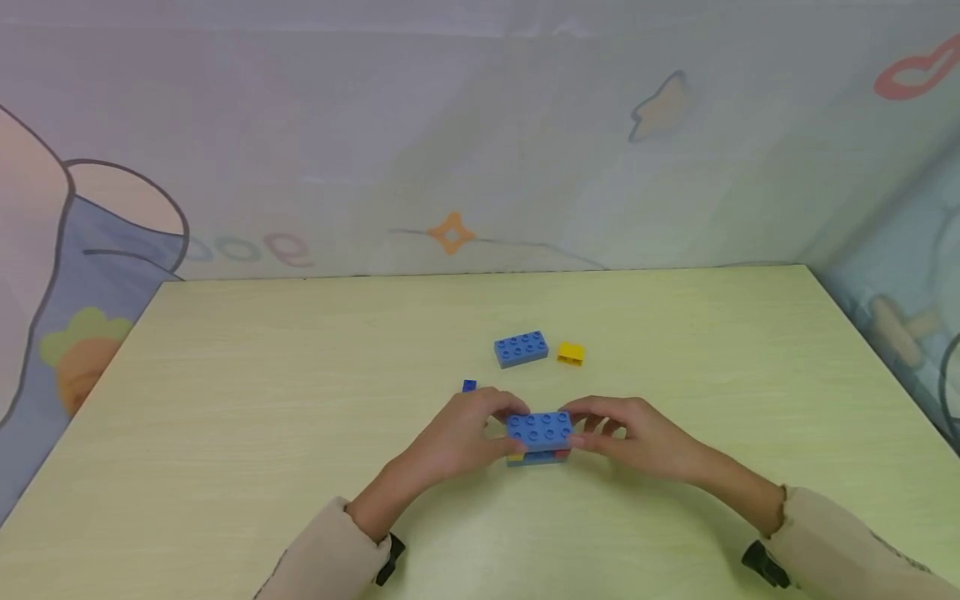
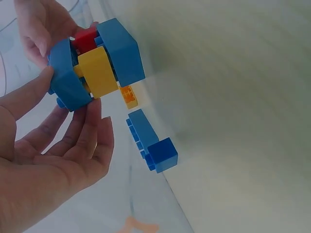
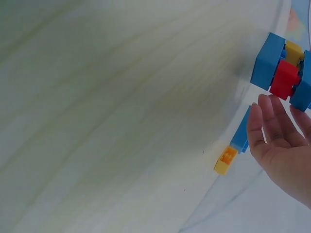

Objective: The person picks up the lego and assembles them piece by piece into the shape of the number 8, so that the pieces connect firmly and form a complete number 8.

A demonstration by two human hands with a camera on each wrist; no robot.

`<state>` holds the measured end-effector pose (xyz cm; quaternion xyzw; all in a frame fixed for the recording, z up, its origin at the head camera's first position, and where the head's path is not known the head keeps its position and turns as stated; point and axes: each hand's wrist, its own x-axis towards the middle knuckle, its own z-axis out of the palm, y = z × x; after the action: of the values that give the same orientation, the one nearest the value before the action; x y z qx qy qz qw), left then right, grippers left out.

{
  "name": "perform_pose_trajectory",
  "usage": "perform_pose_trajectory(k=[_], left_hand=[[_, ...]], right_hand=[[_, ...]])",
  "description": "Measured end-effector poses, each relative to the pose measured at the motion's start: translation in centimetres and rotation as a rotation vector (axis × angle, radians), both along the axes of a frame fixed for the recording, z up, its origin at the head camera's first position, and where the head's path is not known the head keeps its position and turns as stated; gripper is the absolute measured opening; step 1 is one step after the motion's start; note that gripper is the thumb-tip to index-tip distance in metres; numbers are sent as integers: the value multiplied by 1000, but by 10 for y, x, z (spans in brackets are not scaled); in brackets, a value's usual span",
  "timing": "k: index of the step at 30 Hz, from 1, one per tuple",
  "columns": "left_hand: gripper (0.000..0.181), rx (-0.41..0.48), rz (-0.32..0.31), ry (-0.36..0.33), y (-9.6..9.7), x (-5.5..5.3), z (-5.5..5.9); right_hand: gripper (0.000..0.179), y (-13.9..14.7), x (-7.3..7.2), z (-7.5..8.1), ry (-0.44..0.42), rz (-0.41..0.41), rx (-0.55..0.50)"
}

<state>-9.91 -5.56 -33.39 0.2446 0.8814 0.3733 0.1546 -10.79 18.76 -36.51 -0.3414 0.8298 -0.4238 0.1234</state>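
Observation:
A stack of toy building bricks stands between my two hands. Its top is a light blue eight-stud brick (image 1: 540, 432); a yellow brick (image 2: 98, 73) and a red brick (image 2: 86, 41) sit side by side under it, above a lower blue brick (image 2: 124, 53). My left hand (image 1: 461, 437) pinches the left end of the top brick, thumb at the near side and fingers behind. At the right end, my right hand (image 1: 645, 437) holds the same brick between thumb and fingers. From the right wrist view, its fingertips lie close to the red brick (image 3: 285, 80).
Beyond the hands, a loose blue eight-stud brick (image 1: 521, 349) lies on the pale wooden table (image 1: 225, 417), with a small yellow brick (image 1: 571, 353) to its right. A small dark blue brick (image 1: 469, 386) shows just past the left hand. A printed cloth (image 1: 337, 150) hangs behind the table.

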Motion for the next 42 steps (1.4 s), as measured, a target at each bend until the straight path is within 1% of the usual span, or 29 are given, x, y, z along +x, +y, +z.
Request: perform_pose_trajectory(k=[7,13,17,19,21,23,26,28,30,38,42], left_hand=[[32,0,20,6,-1,2,-4],[32,42,49,14,-3,5,-8],[32,75,69,11,-2,6,-10],[31,82,77,7,-1,7,-11],[32,89,83,-1,-1,7,-12],[32,93,85,-4,-1,7,-12],[32,96,84,0,-1,7,-12],[32,98,81,4,-1,7,-12],[32,98,79,7,-1,7,-11],[31,99,69,13,-3,7,-12],[31,93,70,4,-3,6,-10]], right_hand=[[29,-2,1,2,10,9,3],[29,-3,0,3,24,13,6],[31,-1,-3,3,-3,9,31],[31,1,-6,2,-27,-6,45],[31,4,-10,1,-54,-41,60],[31,8,-15,0,-71,-94,70],[31,13,-24,0,-77,-172,83],[32,15,-30,1,-67,-209,97],[34,17,-36,1,-49,-231,120],[44,10,-64,-2,-27,-313,233],[37,7,-71,-4,-28,-320,246]])
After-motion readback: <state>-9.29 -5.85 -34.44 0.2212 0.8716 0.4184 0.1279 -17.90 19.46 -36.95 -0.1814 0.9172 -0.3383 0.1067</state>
